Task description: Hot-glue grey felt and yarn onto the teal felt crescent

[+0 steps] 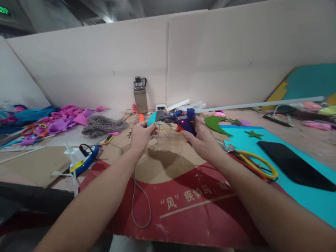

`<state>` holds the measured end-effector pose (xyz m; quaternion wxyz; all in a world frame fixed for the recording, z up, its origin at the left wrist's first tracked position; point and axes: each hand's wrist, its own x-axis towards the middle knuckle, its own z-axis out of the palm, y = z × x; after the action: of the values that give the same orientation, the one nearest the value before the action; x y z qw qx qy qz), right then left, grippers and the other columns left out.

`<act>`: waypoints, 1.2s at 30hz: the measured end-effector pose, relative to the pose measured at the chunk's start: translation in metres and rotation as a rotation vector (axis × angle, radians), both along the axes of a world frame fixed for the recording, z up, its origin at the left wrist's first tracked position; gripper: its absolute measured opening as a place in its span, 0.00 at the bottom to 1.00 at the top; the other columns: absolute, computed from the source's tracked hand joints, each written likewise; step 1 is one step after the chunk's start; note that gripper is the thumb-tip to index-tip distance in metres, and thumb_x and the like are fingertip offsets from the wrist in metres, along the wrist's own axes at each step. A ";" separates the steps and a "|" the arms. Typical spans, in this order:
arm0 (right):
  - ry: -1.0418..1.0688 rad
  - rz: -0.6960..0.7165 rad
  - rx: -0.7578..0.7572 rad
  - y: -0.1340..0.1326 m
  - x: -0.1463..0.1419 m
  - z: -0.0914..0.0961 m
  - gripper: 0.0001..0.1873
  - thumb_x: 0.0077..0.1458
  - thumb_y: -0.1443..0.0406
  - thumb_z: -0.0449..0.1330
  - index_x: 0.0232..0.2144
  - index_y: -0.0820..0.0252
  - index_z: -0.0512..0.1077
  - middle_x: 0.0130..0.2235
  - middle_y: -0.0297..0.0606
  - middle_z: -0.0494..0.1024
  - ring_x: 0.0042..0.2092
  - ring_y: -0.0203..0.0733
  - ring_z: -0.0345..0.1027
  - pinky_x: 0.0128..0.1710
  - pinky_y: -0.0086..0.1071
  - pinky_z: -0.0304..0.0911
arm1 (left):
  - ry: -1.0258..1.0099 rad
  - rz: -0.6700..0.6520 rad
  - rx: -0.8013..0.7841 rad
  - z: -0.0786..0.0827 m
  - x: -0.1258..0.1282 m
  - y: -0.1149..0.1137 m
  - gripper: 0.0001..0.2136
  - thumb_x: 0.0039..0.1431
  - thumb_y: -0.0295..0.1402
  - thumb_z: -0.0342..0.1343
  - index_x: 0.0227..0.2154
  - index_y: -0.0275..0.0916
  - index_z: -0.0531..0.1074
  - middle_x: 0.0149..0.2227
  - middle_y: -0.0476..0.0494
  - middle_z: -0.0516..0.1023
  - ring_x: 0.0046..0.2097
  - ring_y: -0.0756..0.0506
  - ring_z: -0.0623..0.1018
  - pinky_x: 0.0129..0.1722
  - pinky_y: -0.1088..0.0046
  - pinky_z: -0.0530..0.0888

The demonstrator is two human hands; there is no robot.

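Observation:
My right hand [204, 140] is wrapped round the grip of a blue hot glue gun [186, 120] with a small red light on it. A long white glue stick [257, 105] sticks out of its back end. Between the fingers of my left hand [140, 136] is a turquoise felt piece [151, 119], with a grey patch along its right side. The gun's nozzle points left and is close to this piece; whether they touch I cannot tell. A thin grey cord [134, 196] hangs from near the piece and loops over the red and brown cardboard [189, 224] below.
Left are a grey cord bundle [103, 126], pink and purple felt scraps [67, 117] and a blue power strip [86, 162]. A bottle [140, 96] stands behind. Right lie pliers [262, 164], a black phone [294, 162], a turquoise sheet [312, 206] and a green felt crescent [215, 125].

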<state>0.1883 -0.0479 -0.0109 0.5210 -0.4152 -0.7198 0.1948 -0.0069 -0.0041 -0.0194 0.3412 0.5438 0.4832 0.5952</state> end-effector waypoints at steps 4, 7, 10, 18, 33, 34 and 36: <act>-0.026 -0.014 0.022 0.000 0.000 0.001 0.20 0.56 0.64 0.55 0.52 0.56 0.63 0.47 0.46 0.72 0.54 0.51 0.64 0.56 0.53 0.59 | 0.022 -0.011 0.014 -0.003 0.000 0.002 0.07 0.49 0.34 0.59 0.23 0.35 0.75 0.22 0.46 0.77 0.22 0.52 0.74 0.23 0.79 0.68; -0.034 -0.024 0.050 0.001 0.000 -0.002 0.21 0.56 0.64 0.55 0.53 0.55 0.63 0.48 0.46 0.72 0.55 0.51 0.63 0.58 0.53 0.57 | 0.026 -0.029 0.021 -0.004 -0.001 0.004 0.07 0.49 0.35 0.60 0.24 0.35 0.75 0.24 0.46 0.78 0.23 0.52 0.75 0.24 0.79 0.68; -0.052 -0.046 0.060 0.002 0.000 -0.004 0.22 0.56 0.64 0.55 0.53 0.57 0.63 0.50 0.47 0.71 0.55 0.51 0.64 0.59 0.53 0.56 | 0.036 -0.015 0.016 -0.005 -0.001 0.003 0.08 0.49 0.36 0.60 0.24 0.35 0.74 0.24 0.45 0.78 0.23 0.51 0.75 0.23 0.78 0.68; -0.093 -0.070 0.019 0.000 0.000 -0.002 0.23 0.56 0.63 0.54 0.54 0.61 0.62 0.51 0.51 0.71 0.58 0.55 0.61 0.60 0.54 0.54 | 0.049 -0.020 0.021 -0.003 -0.001 0.002 0.08 0.49 0.36 0.60 0.25 0.35 0.75 0.24 0.46 0.79 0.24 0.51 0.76 0.24 0.79 0.67; -0.097 -0.100 0.005 -0.003 -0.001 0.000 0.21 0.56 0.62 0.53 0.52 0.60 0.62 0.50 0.51 0.71 0.55 0.53 0.64 0.57 0.53 0.57 | 0.048 -0.020 0.038 -0.004 -0.001 0.001 0.07 0.49 0.35 0.60 0.24 0.36 0.75 0.24 0.47 0.78 0.23 0.51 0.76 0.24 0.79 0.68; -0.101 -0.099 0.002 -0.003 -0.001 0.000 0.22 0.56 0.62 0.53 0.52 0.61 0.62 0.50 0.51 0.71 0.55 0.53 0.64 0.58 0.54 0.57 | 0.046 -0.019 0.036 -0.004 -0.001 0.001 0.07 0.49 0.35 0.60 0.24 0.36 0.75 0.24 0.47 0.78 0.23 0.51 0.76 0.24 0.79 0.68; -0.113 -0.110 0.003 -0.003 -0.001 0.000 0.22 0.56 0.62 0.53 0.53 0.61 0.63 0.50 0.51 0.71 0.56 0.54 0.63 0.58 0.54 0.56 | 0.053 -0.017 0.035 -0.004 -0.001 0.002 0.07 0.49 0.36 0.60 0.24 0.36 0.75 0.24 0.47 0.78 0.23 0.51 0.76 0.24 0.78 0.68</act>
<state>0.1876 -0.0505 -0.0114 0.4903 -0.4637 -0.7244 0.1411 -0.0079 -0.0024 -0.0238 0.3239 0.5692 0.4771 0.5860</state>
